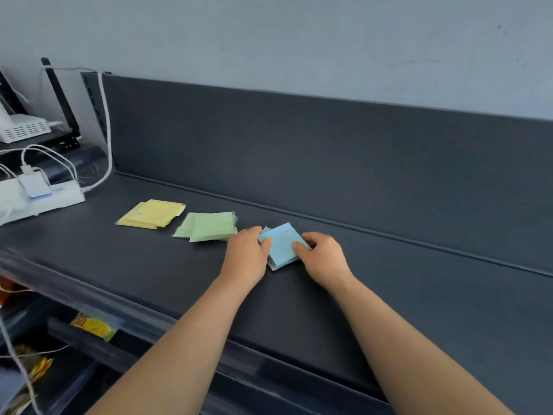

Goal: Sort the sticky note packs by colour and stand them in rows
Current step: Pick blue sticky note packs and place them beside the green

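Three small piles of sticky note packs lie flat on the dark shelf (389, 295). The yellow packs (151, 217) are furthest left, the green packs (208, 226) lie beside them, and the blue packs (281, 244) are in the middle of the shelf. My left hand (247, 256) holds the blue pile by its left edge, thumb on top. My right hand (321, 256) holds the same pile from the right, thumb on the top pack and fingers curled round the far edge. The lower blue packs are partly hidden under both hands.
The shelf's upright back panel (329, 151) runs behind the packs. At the far left sit a white power strip (42, 199) with chargers, white cables (104, 130) and a white vented box (24, 130). Below the front edge lie colourful packets (94, 324) on a lower shelf.
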The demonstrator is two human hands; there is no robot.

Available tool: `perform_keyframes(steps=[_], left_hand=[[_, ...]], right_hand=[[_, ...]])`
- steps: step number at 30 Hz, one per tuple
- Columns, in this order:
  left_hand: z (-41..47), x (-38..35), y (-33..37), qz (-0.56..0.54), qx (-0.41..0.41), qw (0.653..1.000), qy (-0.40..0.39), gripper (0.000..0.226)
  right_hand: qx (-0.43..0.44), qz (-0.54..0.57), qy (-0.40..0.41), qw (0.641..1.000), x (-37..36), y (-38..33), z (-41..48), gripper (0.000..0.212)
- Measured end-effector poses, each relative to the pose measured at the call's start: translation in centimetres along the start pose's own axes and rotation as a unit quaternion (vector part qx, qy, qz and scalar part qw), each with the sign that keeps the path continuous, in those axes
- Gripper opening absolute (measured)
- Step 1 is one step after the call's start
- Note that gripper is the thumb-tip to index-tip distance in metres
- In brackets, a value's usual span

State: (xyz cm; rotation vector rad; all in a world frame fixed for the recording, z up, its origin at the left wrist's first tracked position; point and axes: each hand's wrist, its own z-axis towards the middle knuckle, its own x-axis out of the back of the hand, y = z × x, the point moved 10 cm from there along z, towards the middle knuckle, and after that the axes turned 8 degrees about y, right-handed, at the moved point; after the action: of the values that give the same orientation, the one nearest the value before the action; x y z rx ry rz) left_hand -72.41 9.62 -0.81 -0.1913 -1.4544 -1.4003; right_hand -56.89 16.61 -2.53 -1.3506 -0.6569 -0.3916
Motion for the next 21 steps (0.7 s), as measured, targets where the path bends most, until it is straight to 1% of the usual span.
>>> perform_keyframes(steps=[2, 4, 6, 8, 11, 13, 17, 21], left_hand=[[0.1, 0.1, 0.3, 0.029, -0.018, 0.999, -0.003, 0.043], [0.0, 0.7, 0.8, 0.05, -0.038, 0.998, -0.002, 0.035], [-0.1, 1.6, 1.5, 0.067, -0.06, 0.996, 0.005, 0.026], [-0.6, 2.5, 2.5, 0.076, -0.093, 0.993, 0.015, 0.026], [-2.0, 3.7, 5.0, 0.086, -0.161, 0.983, 0.032, 0.033], [-3.3, 3.8, 6.9, 0.088, -0.197, 0.976, 0.028, 0.034], [-6.1, 2.8, 10.4, 0.055, -0.247, 0.968, 0.014, 0.032], [-9.1, 1.0, 13.7, 0.012, -0.282, 0.959, -0.01, 0.033]], right_hand=[[0.001, -0.005, 0.008, 1.0, 0.3, -0.3, -0.2, 0.029], [-0.002, -0.013, 0.015, 1.0, 0.8, -0.6, -0.7, 0.038], [0.004, -0.039, 0.025, 0.999, 1.9, -1.0, -1.3, 0.047], [0.027, -0.081, 0.042, 0.995, 3.2, -1.7, -2.3, 0.05], [0.066, -0.14, 0.079, 0.985, 5.8, -2.6, -4.4, 0.049], [0.074, -0.178, 0.107, 0.975, 7.7, -2.5, -6.0, 0.046], [0.054, -0.23, 0.158, 0.959, 11.4, -1.2, -9.2, 0.035], [0.022, -0.248, 0.19, 0.95, 15.0, 1.4, -12.6, 0.034]])
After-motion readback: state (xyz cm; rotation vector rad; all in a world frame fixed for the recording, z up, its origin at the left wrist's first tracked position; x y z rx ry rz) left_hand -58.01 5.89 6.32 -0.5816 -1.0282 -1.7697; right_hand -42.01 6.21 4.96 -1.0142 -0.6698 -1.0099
